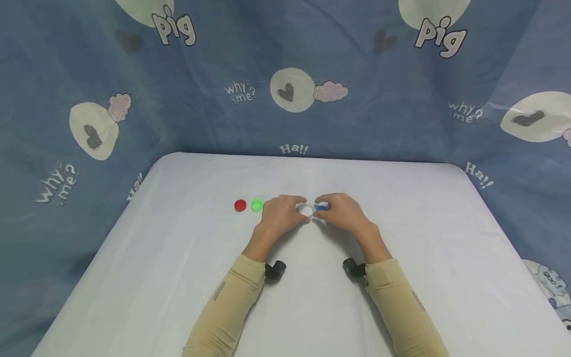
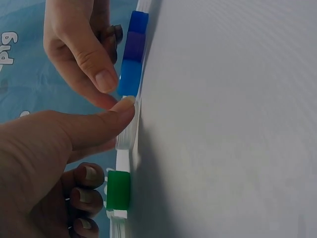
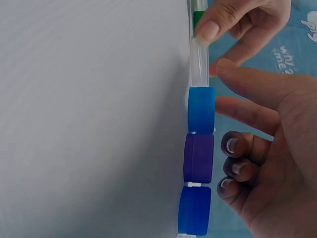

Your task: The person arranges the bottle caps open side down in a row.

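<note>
On white cloth (image 1: pixel 446 238) lie discs (image 1: pixel 240 205) — blue backdrop (image 1: pixel 200 124) behind.

On the blue cloth (image 1: pixel 200 124) behind the desk (image 1: pixel 308 307), I can read "pig" (image 1: pixel 171 25) twice up high, "why me?" (image 1: pixel 240 92) three times below, and "Ha!!" (image 1: pixel 293 149) in the middle and again to the right. The left sleeve (image 1: pixel 227 310) and right sleeve (image 1: pixel 403 302) carry dark print, too small for me to make out.

Coloured caps (image 3: pixel 199 158) smooth, seemingly plastic; clear cap (image 3: pixel 199 67) glossy; tablecloth (image 1: pixel 134 297) matt; backdrop (image 1: pixel 200 124) cloth.
</note>
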A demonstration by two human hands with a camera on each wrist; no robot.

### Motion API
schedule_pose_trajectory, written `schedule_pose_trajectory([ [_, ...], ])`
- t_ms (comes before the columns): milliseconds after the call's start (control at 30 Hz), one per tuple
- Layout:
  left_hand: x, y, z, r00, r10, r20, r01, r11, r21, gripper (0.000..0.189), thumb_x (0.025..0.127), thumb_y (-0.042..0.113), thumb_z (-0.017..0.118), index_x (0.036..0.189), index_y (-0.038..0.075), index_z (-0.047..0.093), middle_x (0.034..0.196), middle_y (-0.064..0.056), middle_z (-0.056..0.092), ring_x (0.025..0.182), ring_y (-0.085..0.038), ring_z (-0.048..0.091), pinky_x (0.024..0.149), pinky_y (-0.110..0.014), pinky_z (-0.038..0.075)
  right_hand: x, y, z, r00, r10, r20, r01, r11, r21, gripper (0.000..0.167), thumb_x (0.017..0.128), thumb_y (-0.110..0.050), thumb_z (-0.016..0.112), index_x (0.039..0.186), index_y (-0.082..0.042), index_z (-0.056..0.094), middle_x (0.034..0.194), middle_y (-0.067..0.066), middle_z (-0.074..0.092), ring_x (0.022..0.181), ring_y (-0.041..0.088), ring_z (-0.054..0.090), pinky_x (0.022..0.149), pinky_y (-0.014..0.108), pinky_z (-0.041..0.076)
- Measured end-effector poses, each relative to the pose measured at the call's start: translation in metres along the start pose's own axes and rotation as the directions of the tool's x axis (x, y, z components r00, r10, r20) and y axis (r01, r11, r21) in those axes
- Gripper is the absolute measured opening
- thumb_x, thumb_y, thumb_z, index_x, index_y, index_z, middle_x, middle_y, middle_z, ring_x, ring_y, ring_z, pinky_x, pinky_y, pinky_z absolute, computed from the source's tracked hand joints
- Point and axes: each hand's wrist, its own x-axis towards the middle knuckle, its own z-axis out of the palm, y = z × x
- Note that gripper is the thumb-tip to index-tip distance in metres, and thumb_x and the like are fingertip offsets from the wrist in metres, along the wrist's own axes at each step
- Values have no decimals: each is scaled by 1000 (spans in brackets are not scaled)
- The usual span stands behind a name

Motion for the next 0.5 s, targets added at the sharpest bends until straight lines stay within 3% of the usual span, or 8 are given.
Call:
schedule_pose_trajectory([
  [133, -1, -2, 0, 1000, 2, -9, -2, 1000, -6, 55, 78, 46, 82, 128, 28, 68, 125, 2, 71, 96, -23, 69, 64, -34, 49, 4, -1, 1, 1000, 0, 9, 0, 1000, -8, 42, 89, -34, 73, 126, -15, 69, 125, 6, 71, 116, 28, 65, 99, 48, 50],
  [500, -4, -7, 2, 1000, 0, -11, 0, 1000, -3, 49, 82, 42, 80, 125, 23, 70, 121, 0, 73, 93, -21, 70, 66, -34, 52, 3, -10, 3, 999, 4, 35, -3, 999, -33, 43, 85, -31, 78, 123, -14, 70, 122, 7, 72, 114, 28, 66, 97, 47, 51],
])
